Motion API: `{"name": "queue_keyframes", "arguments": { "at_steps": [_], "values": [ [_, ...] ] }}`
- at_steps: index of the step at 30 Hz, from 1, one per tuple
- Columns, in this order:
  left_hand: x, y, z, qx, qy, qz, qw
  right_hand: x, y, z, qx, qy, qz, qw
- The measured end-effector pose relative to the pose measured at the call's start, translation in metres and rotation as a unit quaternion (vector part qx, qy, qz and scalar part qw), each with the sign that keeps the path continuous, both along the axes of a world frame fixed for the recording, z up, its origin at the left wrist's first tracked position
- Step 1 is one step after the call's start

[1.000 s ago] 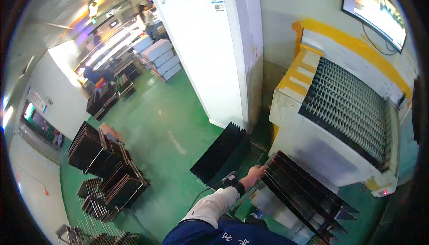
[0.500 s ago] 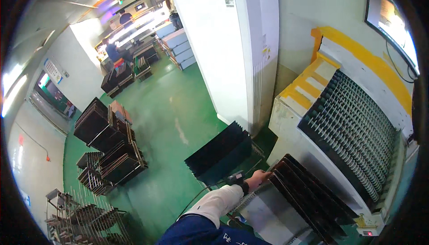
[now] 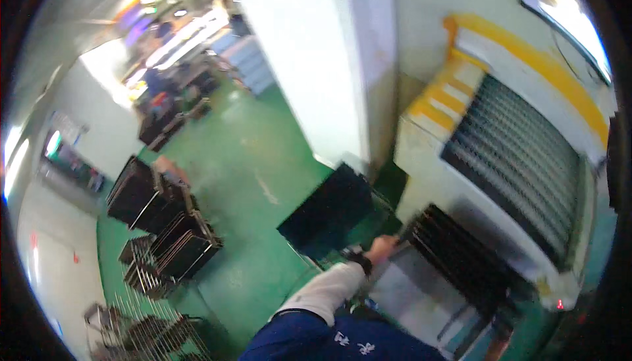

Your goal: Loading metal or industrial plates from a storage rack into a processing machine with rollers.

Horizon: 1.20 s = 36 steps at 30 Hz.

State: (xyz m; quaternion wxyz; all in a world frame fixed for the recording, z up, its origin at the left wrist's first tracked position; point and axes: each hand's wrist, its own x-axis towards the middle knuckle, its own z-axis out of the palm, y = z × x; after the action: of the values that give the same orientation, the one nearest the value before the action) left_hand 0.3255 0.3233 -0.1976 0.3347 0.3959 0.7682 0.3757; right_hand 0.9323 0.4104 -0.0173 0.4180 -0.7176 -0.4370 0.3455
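My left hand [image 3: 382, 249] reaches forward from a pale sleeve, with a dark band at its wrist. Its fingers are closed at the near left corner of a rack of dark flat panels [image 3: 454, 249]; blur hides whether they grip a panel edge or the rack frame. The panels stand close together on edge. Below them is a pale grey sheet-like surface [image 3: 411, 288]. Just beyond the hand stands another batch of dark panels [image 3: 329, 209] in a metal rack. My right hand is not seen; a blurred reddish-brown patch at the lower edge cannot be made out.
A machine with a bed of rollers [image 3: 520, 163] and yellow-striped housing stands at right, under a wall screen [image 3: 569, 12]. A tall white cabinet [image 3: 309, 51] rises ahead. Loaded racks [image 3: 164, 229] line the left of the green floor [image 3: 250, 229]. People sit at lit benches far back.
The view has shifted and blurred. The dark panels by my left hand, fanned out and leaning before, now stand closer together and farther from the hand. The hand stays near the rack's corner.
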Motion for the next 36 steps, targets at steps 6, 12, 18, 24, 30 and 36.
{"name": "queue_keyframes", "arguments": {
  "at_steps": [6,12,18,24,30,36],
  "values": [
    [-0.026,-0.09,0.048,-0.071,-0.112,0.193,0.972,0.002,0.022,0.054,0.136,0.08,-0.1,0.982],
    [-0.046,-0.237,-0.004,-0.102,-0.251,0.285,0.919,-0.194,-0.036,0.167,0.173,-0.148,0.149,0.962],
    [-0.035,-0.375,-0.023,-0.1,-0.371,0.35,0.854,-0.257,-0.058,0.151,0.268,-0.259,0.357,0.857],
    [-0.016,-0.442,-0.018,-0.067,-0.32,0.288,0.9,-0.265,-0.08,0.146,0.308,-0.352,0.348,0.813],
    [-0.053,-0.499,-0.107,-0.107,-0.376,0.402,0.828,-0.29,-0.1,0.132,0.29,-0.356,0.354,0.815],
    [-0.039,-0.428,-0.005,-0.154,-0.405,0.344,0.833,-0.248,-0.064,0.094,0.186,-0.434,0.342,0.813]
  ]
}}
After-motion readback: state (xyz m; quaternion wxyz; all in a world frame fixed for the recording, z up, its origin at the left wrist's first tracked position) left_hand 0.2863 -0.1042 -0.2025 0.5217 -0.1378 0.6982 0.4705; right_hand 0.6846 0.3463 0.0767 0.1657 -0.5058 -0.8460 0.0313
